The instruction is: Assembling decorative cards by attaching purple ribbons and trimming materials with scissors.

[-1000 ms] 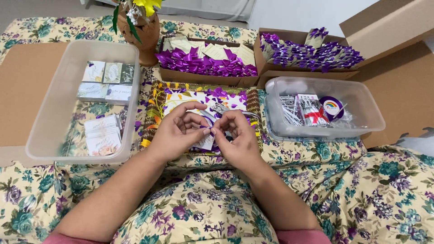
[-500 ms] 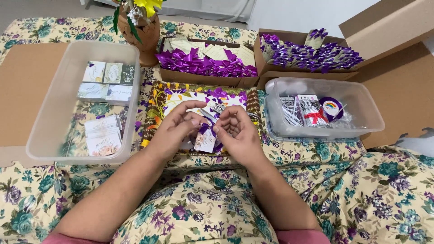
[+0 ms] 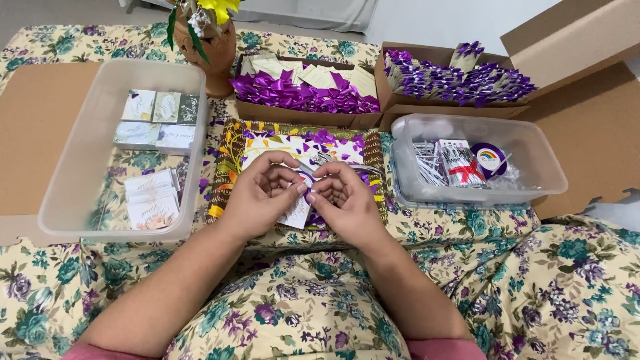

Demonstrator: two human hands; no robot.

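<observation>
My left hand and my right hand meet fingertip to fingertip over a patterned tray in front of me. Between the fingers they pinch a thin purple ribbon against a small white card that hangs below the left thumb. Both hands have their fingers curled around these pieces. More purple ribbon scraps and white paper lie on the tray under the hands, partly hidden by them.
A clear plastic bin at left holds small cards. A second clear bin at right holds packets and a ribbon spool. Cardboard boxes of purple bows and tagged cards stand behind, beside a flower pot.
Both hands have shifted slightly while working the ribbon at the card; the fingertips are now closer together. Nothing else has moved.
</observation>
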